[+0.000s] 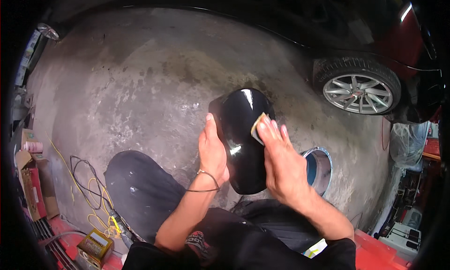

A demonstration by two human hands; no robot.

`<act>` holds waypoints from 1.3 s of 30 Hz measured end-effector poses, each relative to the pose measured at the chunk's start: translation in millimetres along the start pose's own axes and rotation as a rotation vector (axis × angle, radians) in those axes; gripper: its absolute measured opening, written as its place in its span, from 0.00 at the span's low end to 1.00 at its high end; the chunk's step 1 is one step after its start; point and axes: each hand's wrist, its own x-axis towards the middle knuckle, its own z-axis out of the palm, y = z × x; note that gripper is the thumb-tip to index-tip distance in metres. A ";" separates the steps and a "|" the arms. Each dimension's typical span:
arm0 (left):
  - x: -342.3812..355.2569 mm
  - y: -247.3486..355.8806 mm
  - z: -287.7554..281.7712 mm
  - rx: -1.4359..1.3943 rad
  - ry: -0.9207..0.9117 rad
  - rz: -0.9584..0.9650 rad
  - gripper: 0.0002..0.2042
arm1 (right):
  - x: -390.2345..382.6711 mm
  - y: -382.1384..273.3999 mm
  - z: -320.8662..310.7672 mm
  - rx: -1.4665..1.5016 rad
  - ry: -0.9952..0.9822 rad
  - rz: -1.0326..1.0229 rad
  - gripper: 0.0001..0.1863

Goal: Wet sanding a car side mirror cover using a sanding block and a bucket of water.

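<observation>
Over the stained concrete floor (140,82), near a parked dark car (412,40), a glossy black curved shell (241,124) is held above the person's lap, its long axis running away from the body, rounded far end outward. The right hand (283,167) pinches a thin tan-edged pad (256,128) at its right side; the left hand (213,152) clasps its left edge, fingers mostly hidden.

Two hands (213,152) (287,169), one shell (243,138), one pad (256,129)
</observation>
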 end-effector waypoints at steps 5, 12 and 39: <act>-6.7 0.8 0.9 -0.037 -0.022 0.015 0.28 | 19.1 3.6 1.7 -0.006 0.083 -0.014 0.34; -8.2 -4.7 2.2 -0.102 -0.103 -0.024 0.28 | 27.5 16.7 -9.7 -0.008 0.060 -0.003 0.38; 2.4 -19.4 -6.8 0.011 0.151 0.160 0.30 | 32.7 34.4 18.0 0.407 0.122 0.263 0.25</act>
